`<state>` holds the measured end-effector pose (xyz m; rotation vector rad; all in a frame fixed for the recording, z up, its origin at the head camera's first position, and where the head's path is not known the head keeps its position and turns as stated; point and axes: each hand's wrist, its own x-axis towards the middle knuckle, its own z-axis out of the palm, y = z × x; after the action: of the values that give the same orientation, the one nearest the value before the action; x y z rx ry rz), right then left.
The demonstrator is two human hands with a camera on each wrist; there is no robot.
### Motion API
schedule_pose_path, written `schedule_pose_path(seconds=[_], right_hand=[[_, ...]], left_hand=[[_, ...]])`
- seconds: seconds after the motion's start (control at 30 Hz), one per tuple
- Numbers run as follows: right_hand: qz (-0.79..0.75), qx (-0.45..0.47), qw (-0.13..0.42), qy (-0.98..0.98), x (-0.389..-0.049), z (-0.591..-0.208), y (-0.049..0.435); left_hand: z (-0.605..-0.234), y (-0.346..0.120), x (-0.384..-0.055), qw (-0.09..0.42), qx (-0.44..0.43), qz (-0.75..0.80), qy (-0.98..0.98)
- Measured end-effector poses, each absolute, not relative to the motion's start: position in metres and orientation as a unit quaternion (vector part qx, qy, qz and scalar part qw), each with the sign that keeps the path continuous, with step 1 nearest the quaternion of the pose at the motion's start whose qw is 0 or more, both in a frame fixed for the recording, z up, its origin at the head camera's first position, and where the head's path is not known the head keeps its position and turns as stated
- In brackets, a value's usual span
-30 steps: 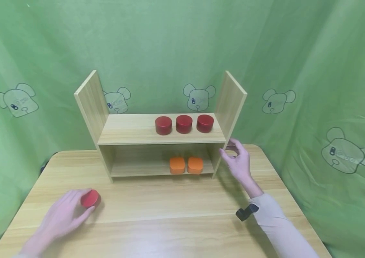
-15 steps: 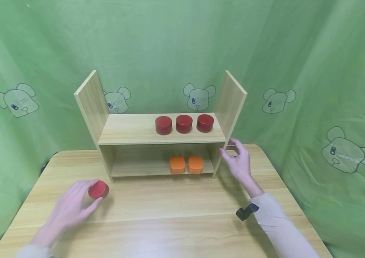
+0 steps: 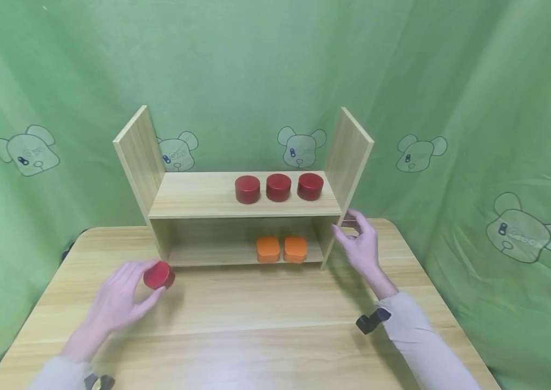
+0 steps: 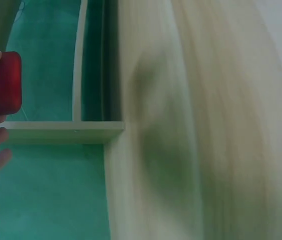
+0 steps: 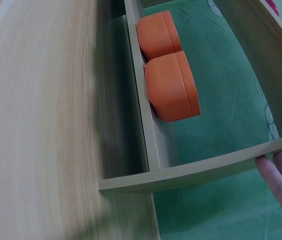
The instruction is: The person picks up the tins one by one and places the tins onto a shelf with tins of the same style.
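Observation:
My left hand [image 3: 118, 299] pinches a small red round tin [image 3: 159, 275] between thumb and fingers, above the table just in front of the shelf's lower left corner. The left wrist view shows this red tin [image 4: 7, 82] side-on beside the shelf. With my right hand [image 3: 362, 248] I grip the right side panel of the wooden shelf [image 3: 192, 196]; in the right wrist view the thumb lies on one face of the panel [image 5: 215, 167] and the fingers on the other. Three matching red tins [image 3: 278, 188] stand in a row on the upper board, toward the right.
Two orange rounded-square boxes [image 3: 268, 250] stand side by side on the lower board, right of its middle. The shelf's left panel [image 3: 139, 157] rises above the upper board. Around the wooden table [image 3: 236, 325] hangs a green curtain [image 3: 246, 81] with bear-head prints.
My left hand has carried the red tin forward and to the right, toward the shelf's left end. My right hand and the things on the shelf have stayed put.

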<state>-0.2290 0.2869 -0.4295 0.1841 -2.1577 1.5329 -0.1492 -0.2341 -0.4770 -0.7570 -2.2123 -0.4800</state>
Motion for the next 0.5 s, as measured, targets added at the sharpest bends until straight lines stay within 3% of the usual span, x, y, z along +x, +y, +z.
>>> schedule_pose_path(seconds=[0.5], right_hand=[[0.561, 0.065, 0.241, -0.789, -0.230, -0.431, 0.287]], left_hand=[[-0.450, -0.209, -0.163, 0.381, -0.318, -0.192, -0.846]])
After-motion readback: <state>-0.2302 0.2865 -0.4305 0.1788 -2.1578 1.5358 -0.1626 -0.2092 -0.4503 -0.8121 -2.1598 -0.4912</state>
